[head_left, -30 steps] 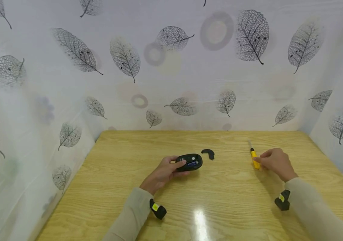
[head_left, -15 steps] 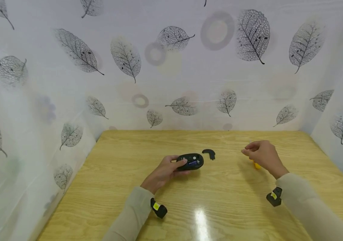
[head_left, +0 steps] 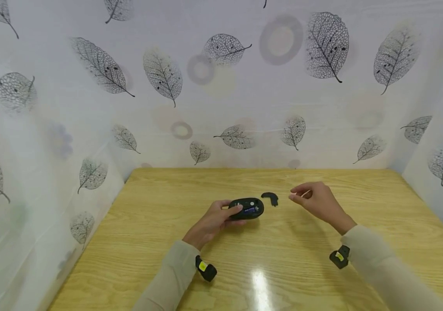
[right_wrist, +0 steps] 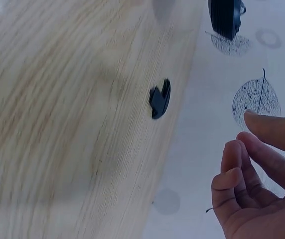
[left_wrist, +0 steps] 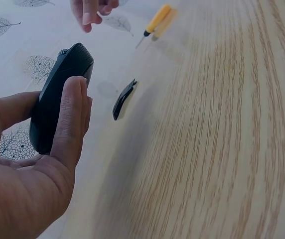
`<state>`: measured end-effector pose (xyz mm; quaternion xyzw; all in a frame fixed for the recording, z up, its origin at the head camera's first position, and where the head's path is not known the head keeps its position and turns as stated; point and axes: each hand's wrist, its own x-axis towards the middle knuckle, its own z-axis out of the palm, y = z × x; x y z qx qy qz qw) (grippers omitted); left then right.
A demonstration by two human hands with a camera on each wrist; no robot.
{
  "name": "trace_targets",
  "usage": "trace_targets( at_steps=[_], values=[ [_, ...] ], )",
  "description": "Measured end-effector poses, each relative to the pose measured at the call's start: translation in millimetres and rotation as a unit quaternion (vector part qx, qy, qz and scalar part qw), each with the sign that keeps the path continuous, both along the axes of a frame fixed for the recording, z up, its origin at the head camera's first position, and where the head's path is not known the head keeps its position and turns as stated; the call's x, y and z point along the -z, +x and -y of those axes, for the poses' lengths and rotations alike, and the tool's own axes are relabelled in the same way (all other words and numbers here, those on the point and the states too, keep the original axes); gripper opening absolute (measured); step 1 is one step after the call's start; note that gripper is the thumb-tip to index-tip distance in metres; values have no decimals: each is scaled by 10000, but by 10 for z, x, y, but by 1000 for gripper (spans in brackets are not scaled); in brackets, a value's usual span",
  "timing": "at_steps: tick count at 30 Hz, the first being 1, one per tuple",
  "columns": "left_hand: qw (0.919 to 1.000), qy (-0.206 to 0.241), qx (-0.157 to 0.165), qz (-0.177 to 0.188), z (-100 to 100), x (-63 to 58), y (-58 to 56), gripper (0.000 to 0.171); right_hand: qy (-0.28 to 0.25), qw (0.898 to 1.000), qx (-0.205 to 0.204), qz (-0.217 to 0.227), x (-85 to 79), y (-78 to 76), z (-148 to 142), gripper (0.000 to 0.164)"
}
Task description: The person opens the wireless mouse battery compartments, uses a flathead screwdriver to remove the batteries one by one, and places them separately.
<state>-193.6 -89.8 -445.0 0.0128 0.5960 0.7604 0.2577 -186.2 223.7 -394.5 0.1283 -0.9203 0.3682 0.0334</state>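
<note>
My left hand grips a black computer mouse above the table, thumb on its upturned underside. A blue battery shows in its uncovered compartment. In the left wrist view the mouse stands on edge between thumb and fingers. A curved black battery cover lies just right of the mouse. Beyond it, my right hand hovers with loosely bent fingers, nothing between them. The right wrist view shows this hand bare, near the cover.
A yellow-handled screwdriver lies on the table in the left wrist view; in the head view my right hand hides it. The wooden table ends at a white leaf-print curtain, which also hangs at both sides.
My right hand has let go of the screwdriver, leaving it on the table, and moved left toward the battery cover. The left hand keeps the mouse in nearly the same place.
</note>
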Motion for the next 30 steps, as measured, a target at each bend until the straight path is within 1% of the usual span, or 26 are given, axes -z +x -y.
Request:
trace_targets(
  at_steps=[7, 11, 15, 18, 25, 30],
  values=[
    [10000, -19, -34, 42, -32, -8, -3, 59, -100, 9988, -392, -282, 70, 24, 223, 25],
    [10000, -31, 12, -4, -46, -25, 8, 57, -220, 9977, -580, -266, 108, 43, 322, 21],
    [10000, -77, 41, 12, -61, -21, 6, 58, -339, 9961, -724, -371, 137, 50, 404, 17],
    [9999, -121, 25, 26, -65, -14, -2, 59, -371, 9947, -852, -444, 155, 49, 458, 18],
    [9999, -97, 48, 45, -67, -18, -6, 57, -495, 9918, -1096, -426, 201, 52, 563, 21],
    [9998, -166, 77, -4, -70, -26, -2, 58, -405, 9910, -1148, -558, 235, 60, 607, 19]
  ],
)
